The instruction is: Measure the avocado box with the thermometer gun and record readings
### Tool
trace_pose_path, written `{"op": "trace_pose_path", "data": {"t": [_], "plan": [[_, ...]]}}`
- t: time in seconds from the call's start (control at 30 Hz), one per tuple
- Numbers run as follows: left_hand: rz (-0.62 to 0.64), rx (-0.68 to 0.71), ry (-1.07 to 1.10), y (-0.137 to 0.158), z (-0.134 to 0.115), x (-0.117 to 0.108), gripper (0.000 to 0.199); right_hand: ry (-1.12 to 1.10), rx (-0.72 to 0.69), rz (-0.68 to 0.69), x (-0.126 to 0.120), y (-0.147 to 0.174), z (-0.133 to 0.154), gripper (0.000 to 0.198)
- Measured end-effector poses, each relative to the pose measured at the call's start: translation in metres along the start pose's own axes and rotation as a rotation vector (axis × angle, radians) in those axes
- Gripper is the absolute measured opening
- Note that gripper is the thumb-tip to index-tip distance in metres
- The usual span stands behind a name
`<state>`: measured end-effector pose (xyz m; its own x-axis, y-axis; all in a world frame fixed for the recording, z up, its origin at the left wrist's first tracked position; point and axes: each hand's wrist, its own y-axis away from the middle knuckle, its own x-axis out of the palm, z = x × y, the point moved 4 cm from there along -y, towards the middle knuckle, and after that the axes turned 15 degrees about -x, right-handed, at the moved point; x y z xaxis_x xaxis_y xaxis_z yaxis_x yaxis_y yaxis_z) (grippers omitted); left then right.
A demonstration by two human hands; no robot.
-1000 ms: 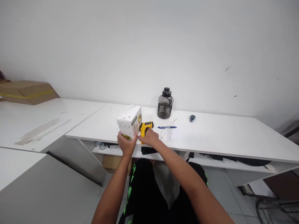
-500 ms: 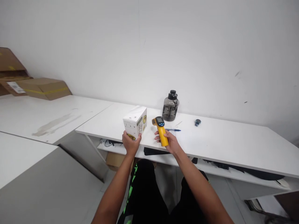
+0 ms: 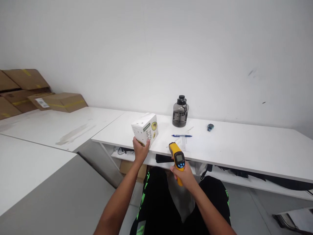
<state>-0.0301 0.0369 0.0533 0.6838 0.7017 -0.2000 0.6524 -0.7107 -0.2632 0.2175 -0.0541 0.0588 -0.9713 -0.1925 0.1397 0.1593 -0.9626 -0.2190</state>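
My left hand (image 3: 141,150) is closed around the lower near edge of a white carton (image 3: 145,130) printed with avocado pictures. The carton tilts a little over the front of the white table (image 3: 244,147); whether its base touches the top I cannot tell. In my right hand (image 3: 184,174) is a yellow and black infrared thermometer (image 3: 176,153), gripped by its handle. Its small screen and blue buttons face up at me, and its nose points forward and left, just off the table's front edge. Behind it a blue pen (image 3: 181,135) lies across some printed clear plastic.
A large grey water bottle (image 3: 180,112) stands near the wall, with a dark wristwatch (image 3: 210,127) to its right. Cardboard boxes (image 3: 66,101) are stacked at the far left. Under the tabletop runs a shelf (image 3: 234,178) holding dark items.
My right hand has drawn the thermometer down toward me, from over the tabletop to before its edge, and turned its nose forward. The left hand still grips the carton, now tilted more.
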Motion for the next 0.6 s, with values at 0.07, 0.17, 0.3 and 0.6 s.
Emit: {"op": "trace_pose_path", "data": {"t": [0.07, 0.17, 0.3, 0.6], "plan": [[0.077, -0.060, 0.163, 0.007, -0.011, -0.008, 0.065, 0.026, -0.025, 0.022, -0.007, 0.003, 0.014, 0.041], [0.137, -0.161, 0.326, 0.035, -0.028, -0.024, 0.063, 0.078, -0.056, 0.086, -0.016, 0.010, 0.040, 0.040], [0.341, -0.416, 0.461, 0.095, -0.035, -0.043, 0.068, 0.290, -0.145, 0.191, -0.028, 0.033, 0.075, 0.021], [0.479, -0.474, 0.470, 0.162, -0.043, -0.072, 0.083, 0.461, -0.027, 0.358, -0.039, 0.081, 0.116, 0.016]]}}
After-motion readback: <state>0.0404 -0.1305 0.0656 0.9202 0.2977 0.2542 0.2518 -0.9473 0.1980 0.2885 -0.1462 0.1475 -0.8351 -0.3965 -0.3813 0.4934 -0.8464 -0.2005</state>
